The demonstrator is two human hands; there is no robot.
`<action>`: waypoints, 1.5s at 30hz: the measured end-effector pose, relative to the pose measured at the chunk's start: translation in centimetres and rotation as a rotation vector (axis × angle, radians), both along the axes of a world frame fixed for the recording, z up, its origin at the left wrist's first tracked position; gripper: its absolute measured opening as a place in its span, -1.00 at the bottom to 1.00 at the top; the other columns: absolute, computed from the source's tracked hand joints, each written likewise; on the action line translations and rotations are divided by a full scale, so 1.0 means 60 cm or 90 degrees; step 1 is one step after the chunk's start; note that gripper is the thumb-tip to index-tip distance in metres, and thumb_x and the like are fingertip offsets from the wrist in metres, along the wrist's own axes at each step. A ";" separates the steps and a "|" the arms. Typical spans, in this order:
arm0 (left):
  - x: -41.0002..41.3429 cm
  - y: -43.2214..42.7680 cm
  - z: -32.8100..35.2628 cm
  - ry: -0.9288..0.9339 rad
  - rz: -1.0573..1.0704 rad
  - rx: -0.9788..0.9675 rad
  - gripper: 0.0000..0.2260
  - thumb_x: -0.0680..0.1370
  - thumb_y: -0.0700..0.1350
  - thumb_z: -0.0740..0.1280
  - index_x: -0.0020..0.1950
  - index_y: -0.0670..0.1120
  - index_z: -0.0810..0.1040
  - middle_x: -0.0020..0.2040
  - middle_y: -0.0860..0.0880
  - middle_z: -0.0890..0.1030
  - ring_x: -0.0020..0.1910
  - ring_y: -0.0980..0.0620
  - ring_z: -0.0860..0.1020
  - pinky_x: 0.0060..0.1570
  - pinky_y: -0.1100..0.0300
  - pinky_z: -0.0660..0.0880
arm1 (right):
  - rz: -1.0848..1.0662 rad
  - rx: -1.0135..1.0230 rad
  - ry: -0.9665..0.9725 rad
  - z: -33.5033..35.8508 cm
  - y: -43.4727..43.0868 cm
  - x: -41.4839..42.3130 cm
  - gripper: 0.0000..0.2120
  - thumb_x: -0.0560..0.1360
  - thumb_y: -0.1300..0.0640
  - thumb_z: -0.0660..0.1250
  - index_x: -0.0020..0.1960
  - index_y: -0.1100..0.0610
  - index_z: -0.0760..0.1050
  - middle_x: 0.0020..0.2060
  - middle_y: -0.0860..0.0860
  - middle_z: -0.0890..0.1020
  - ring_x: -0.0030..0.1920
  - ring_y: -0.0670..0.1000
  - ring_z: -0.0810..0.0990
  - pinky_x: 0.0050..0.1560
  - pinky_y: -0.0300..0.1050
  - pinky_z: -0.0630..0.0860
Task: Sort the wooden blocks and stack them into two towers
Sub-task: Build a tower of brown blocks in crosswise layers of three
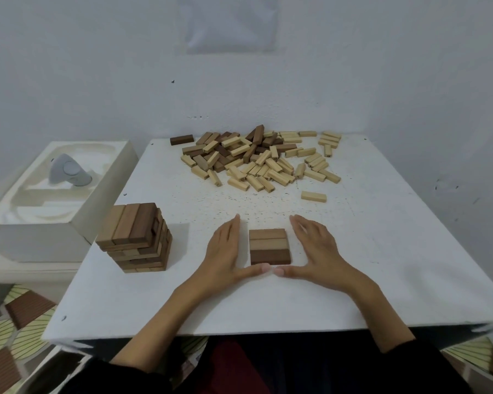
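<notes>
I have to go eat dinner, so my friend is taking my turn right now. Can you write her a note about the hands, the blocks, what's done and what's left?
Left hand: open, flat on the table, left of the three-block row.
Right hand: open, flat, right of the row. Both thumb tips lie by its near edge.
Row: two mid-brown blocks and one dark, side by side.
Done: one brown tower stands at the left.
Left: the mixed pile at the far side, a stray light block and a stray dark block. The second tower is only one layer high.
</notes>
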State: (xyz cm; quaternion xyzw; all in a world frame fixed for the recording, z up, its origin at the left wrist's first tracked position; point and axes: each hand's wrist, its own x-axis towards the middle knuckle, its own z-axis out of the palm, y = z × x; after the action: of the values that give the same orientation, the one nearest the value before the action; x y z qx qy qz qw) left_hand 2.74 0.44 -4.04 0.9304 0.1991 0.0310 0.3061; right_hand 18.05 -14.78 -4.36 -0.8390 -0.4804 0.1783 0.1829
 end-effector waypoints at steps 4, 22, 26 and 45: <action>-0.018 -0.010 -0.017 0.095 -0.050 0.169 0.10 0.15 0.60 -0.40 0.49 -0.09 -0.40 0.48 -0.03 -0.43 0.44 0.09 -0.45 0.42 0.09 -0.39 | 0.010 -0.105 -0.082 -0.006 -0.016 -0.024 0.33 -0.11 -0.68 -0.45 0.49 0.07 -0.39 0.46 0.03 -0.41 0.46 0.06 -0.39 0.41 0.04 -0.36; 0.001 0.018 -0.011 0.014 -0.053 0.054 0.06 0.22 0.53 0.11 0.54 0.02 -0.21 0.53 0.10 -0.18 0.48 0.17 -0.19 0.44 0.14 -0.13 | 0.001 -0.009 0.004 0.008 -0.010 0.001 0.12 0.05 -0.64 0.01 0.49 -0.18 -0.17 0.49 -0.09 -0.05 0.44 -0.08 -0.11 0.42 -0.05 -0.13; 0.019 0.045 -0.001 -0.052 -0.039 -0.030 -0.12 0.13 0.42 0.30 0.42 0.16 0.27 0.44 0.09 0.17 0.41 0.17 0.04 0.43 0.05 0.06 | 0.012 0.062 0.041 0.009 0.004 0.025 -0.03 0.04 -0.49 0.24 0.41 -0.29 0.11 0.40 -0.14 0.12 0.40 -0.11 -0.01 0.39 -0.07 -0.09; -0.044 0.072 0.181 -0.167 -0.058 0.174 -0.23 0.15 0.42 0.31 0.27 0.08 0.47 0.27 0.18 0.33 0.28 0.21 0.16 0.22 0.29 0.14 | 0.107 0.330 -0.028 0.156 0.039 -0.013 -0.33 0.08 -0.39 0.36 0.16 -0.25 0.40 0.30 -0.23 0.26 0.31 -0.21 0.08 0.34 -0.06 0.08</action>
State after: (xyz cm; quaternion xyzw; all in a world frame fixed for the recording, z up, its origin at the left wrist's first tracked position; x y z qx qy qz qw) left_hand 0.10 4.76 6.85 0.9594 0.1092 0.1650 0.2012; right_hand 17.26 -12.43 5.02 -0.7251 -0.5818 0.0454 0.3656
